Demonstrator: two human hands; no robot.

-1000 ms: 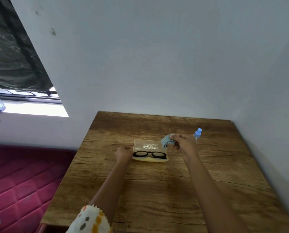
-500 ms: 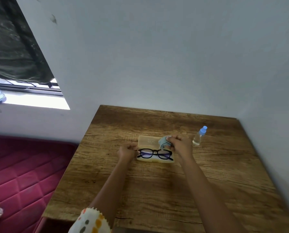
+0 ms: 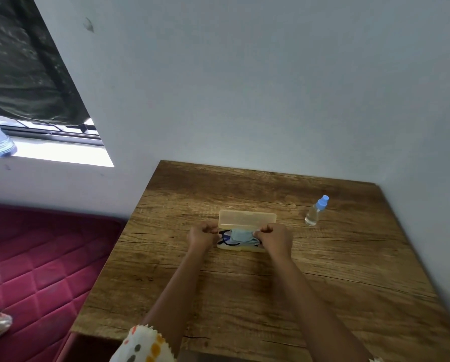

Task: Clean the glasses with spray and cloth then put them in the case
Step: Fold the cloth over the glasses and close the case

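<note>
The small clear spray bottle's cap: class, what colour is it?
Light blue cap, seen best in the head view.

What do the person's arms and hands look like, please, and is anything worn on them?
Both forearms are bare, and the left hand and right hand wear no gloves. Near the left elbow is a white fabric sleeve with a scalloped edge and orange, yellow and grey dots. A sliver of similar white fabric shows at the right arm's lower end.
</note>
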